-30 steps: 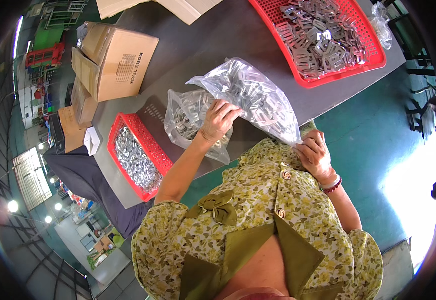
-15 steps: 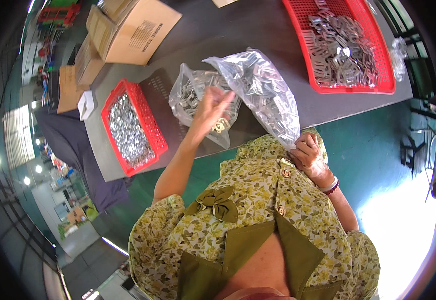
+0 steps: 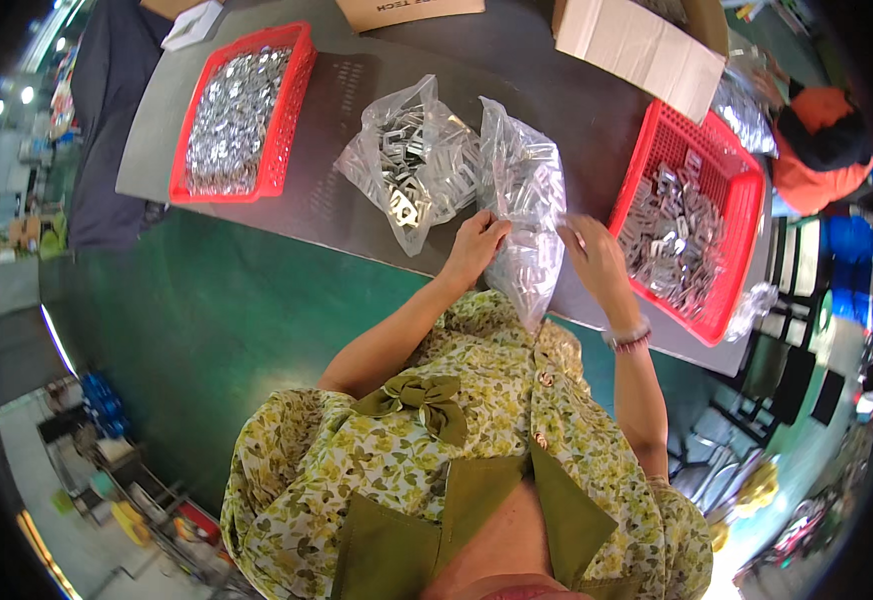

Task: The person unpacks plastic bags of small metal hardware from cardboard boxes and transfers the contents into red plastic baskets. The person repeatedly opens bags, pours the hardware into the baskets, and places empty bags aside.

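Observation:
A clear plastic bag [image 3: 523, 185] with shiny metal pieces in it lies at the table's front edge, its narrow end hanging toward my lap. My left hand [image 3: 475, 248] is closed on the bag's left side, thumb and fingers pinching the plastic. At the bag's right side is my right hand [image 3: 597, 262], fingertips close to the plastic and smeared by motion; whether they grip it is unclear. Just left of it lies a second clear bag [image 3: 447, 165], its mouth spread, with flat metal pieces inside and a few gold-coloured parts [image 3: 404, 207] near its lower end.
A red basket [image 3: 302, 110] of small silver parts stands at left. Another red basket [image 3: 647, 150] with metal pieces is at right. Beyond it sits an open carton [image 3: 637, 50]; a second carton [image 3: 412, 10] is at the far edge. A person in orange [image 3: 807, 180] is at far right.
My left hand has moved from over the second bag to the first bag's left side. My right hand has left its narrow end for its right side. The view has turned rightward.

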Demonstrator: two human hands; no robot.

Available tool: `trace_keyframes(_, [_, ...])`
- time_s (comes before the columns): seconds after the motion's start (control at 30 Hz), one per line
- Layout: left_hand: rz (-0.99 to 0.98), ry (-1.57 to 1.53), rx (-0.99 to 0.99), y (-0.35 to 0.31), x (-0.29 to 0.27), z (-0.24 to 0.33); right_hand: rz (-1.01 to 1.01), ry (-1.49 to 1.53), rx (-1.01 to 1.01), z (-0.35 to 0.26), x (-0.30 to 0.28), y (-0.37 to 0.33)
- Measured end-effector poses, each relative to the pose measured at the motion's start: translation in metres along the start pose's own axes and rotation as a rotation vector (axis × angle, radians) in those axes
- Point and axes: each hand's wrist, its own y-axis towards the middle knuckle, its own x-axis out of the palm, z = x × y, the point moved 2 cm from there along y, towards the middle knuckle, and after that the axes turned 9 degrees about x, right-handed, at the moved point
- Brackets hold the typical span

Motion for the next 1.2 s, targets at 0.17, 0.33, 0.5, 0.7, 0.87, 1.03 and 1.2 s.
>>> trace_keyframes(0.17, [0.086,0.506,0.458,-0.013,0.031,0.016,-0.185,-0.029,0.289,0.019,0.059,0.092])
trace_keyframes(0.33, [0.035,0.643,0.554,-0.017,0.031,0.022,-0.365,-0.035,0.212,0.032,0.081,0.140])
trace_keyframes(0.5, [-0.027,0.544,0.558,-0.015,0.022,0.021,-0.311,0.466,0.313,0.057,0.063,0.142])
trace_keyframes(0.7, [0.032,0.457,0.397,0.054,-0.032,0.070,-0.469,0.620,0.321,0.107,0.048,0.146])
trace_keyframes(0.87, [0.037,0.906,0.977,0.171,-0.028,0.078,-0.604,0.497,0.302,0.064,0.038,0.160])
trace_keyframes(1.03, [-0.404,0.841,0.671,0.208,-0.019,0.087,-0.326,0.350,0.326,0.075,0.023,0.158])
trace_keyframes(1.2, [-0.480,0.704,0.585,0.211,-0.027,0.083,-0.120,0.337,0.466,0.069,0.018,0.153])
